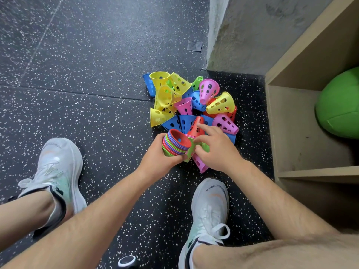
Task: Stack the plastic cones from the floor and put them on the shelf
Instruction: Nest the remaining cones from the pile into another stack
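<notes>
red plastic lines the open mouth of the stack (175,142), which the left hand (155,162) grips round its rims, fingers wrapped underneath. the right hand (217,150), at 3 o'clock of the stack, seems to pinch a green cone (189,152) between thumb and curled fingers, while its forefinger reaches out to touch a red cone (196,127) at 12 o'clock.

the step looks like feeding the green cone into the stack. to do it well, turn its narrow end toward the red mouth, line up the two axes, then push until the rims meet; a skewed entry would likely jam on the holes.

the stack's long axis runs from 8 o'clock to 2 o'clock, mouth tilted up toward 2, tips hidden in the palm. it is held just above the floor (77,94), touching the near edge of the pile (196,100), whose cones point every way. the shelf (291,133) stands at 3 o'clock, holding a green ball (340,105).
</notes>
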{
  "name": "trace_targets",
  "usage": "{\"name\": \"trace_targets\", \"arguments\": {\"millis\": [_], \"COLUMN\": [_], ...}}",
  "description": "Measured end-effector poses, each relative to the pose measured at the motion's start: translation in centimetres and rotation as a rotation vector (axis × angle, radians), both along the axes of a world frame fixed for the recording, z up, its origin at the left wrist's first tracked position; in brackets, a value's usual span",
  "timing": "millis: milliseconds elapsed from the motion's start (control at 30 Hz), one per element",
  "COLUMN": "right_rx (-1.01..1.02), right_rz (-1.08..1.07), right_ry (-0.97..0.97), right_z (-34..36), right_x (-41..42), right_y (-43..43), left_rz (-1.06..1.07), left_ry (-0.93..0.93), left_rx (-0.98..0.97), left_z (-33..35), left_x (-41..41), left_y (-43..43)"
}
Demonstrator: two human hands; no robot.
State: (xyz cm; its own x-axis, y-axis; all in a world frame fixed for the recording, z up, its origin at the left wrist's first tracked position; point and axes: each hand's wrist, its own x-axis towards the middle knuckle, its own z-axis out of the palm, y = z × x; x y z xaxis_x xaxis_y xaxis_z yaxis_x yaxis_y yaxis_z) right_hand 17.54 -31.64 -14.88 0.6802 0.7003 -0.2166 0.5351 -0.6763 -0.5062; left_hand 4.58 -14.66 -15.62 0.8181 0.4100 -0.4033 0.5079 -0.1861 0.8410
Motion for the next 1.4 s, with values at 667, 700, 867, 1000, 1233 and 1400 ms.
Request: {"name": "trace_targets", "arguments": {"millis": [667,700,867,1000,1233,1400], "right_rx": [-0.054,-0.024,0.178,0.332,0.442,0.411], "right_rz": [0.020,0.016,-0.090,-0.188,-0.145,-0.012], "right_ry": [-0.083,-0.069,0.005,0.052,0.088,0.166], "right_z": [-1.9,-2.0,-1.3,0.5,1.7,1.1], "right_x": [-0.7,-0.8,-0.9,-0.6,-1.8,-4.0], "right_y": [1.5,1.3,0.8,0.8,1.5,1.4], "left_rz": [0.008,0.012,0.028,0.034,0.031,0.018], "left_ry": [0.050,0.053,0.069,0.081,0.069,0.028], "left_rx": [-0.010,-0.011,-0.017,-0.027,-0.016,-0.022], "left_z": [-0.7,-0.8,-1.1,-1.2,-1.0,0.1], "left_x": [-1.5,-1.7,-2.1,-2.4,-2.5,-2.1], "left_y": [0.4,0.4,0.6,0.9,0.7,0.1]}}
